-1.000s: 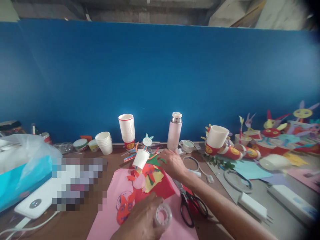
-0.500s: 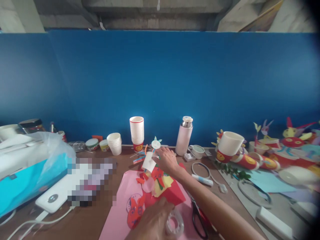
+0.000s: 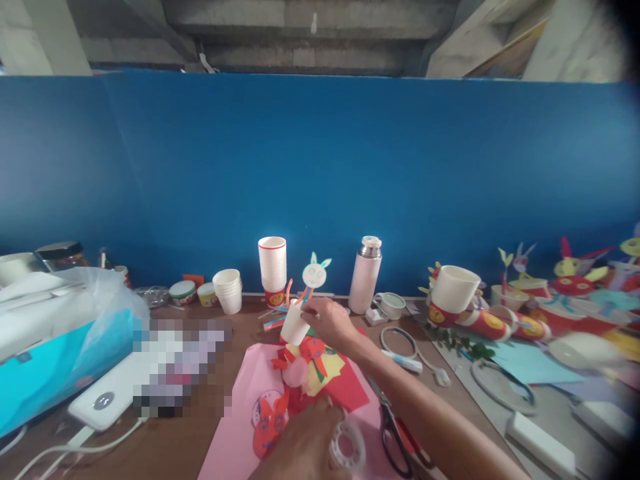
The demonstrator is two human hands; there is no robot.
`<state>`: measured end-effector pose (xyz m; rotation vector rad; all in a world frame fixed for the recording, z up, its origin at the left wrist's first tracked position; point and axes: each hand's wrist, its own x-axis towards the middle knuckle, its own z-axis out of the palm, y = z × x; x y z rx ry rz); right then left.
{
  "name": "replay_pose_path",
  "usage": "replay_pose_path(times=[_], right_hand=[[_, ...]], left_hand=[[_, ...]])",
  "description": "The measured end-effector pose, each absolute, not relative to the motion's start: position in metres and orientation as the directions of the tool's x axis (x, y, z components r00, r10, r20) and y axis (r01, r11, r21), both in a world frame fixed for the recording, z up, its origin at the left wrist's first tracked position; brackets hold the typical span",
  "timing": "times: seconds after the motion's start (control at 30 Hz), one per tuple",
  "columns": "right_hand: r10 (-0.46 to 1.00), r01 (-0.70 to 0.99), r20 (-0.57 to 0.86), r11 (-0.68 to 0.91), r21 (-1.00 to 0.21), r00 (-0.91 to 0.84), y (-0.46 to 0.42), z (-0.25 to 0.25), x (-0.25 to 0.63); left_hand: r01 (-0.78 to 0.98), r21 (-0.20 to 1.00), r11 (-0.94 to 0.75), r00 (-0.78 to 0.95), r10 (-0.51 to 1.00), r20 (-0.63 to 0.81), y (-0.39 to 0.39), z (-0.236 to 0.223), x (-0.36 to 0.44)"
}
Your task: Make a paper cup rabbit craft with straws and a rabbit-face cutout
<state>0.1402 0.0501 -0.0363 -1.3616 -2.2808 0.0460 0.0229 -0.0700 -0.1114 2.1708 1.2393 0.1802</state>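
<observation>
A white paper cup leans slightly at the middle of the desk. From its top rises a round paper rabbit head with pale green ears, a drawn face and coloured straws below it. My right hand reaches across from the right, its fingers closed at the cup's rim beside the straws. Low in the view, my left hand is closed against a clear roll of tape, its fingers mostly hidden. Under both hands lie pink paper and red paper scraps. A red paper rabbit face lies left of my left hand.
Scissors lie right of the tape. Behind stand stacked paper cups and a pink thermos. A glue stick and cable sit to the right, near several finished cup puppets. A power bank lies left.
The rabbit head has risen and now faces me more upright above the cup. My right hand has shifted slightly left at the cup's rim. The left hand stays with the tape.
</observation>
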Motion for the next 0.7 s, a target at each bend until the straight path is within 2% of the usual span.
replay_pose_path(times=[0.13,0.23,0.47,0.7], right_hand=[[0.799,0.814,0.463,0.529,-0.239,-0.384,0.048,-0.007,0.174],[0.774,0.845,0.493,0.518,-0.133,-0.397,0.049,0.004,0.207],[0.826,0.925,0.434,0.376,0.049,-0.359,0.048,-0.025,0.274],[0.837,0.937,0.432,0.343,0.063,-0.335,0.038,-0.040,0.299]], left_hand=[[0.731,0.576,-0.367,0.562,0.802,-0.201,-0.066,-0.121,0.021],[0.738,0.577,-0.350,0.548,0.810,-0.210,-0.065,-0.120,0.021],[0.773,0.563,-0.292,0.490,0.839,-0.237,-0.070,-0.109,0.024],[0.797,0.538,-0.274,0.474,0.836,-0.276,-0.070,-0.103,0.024]])
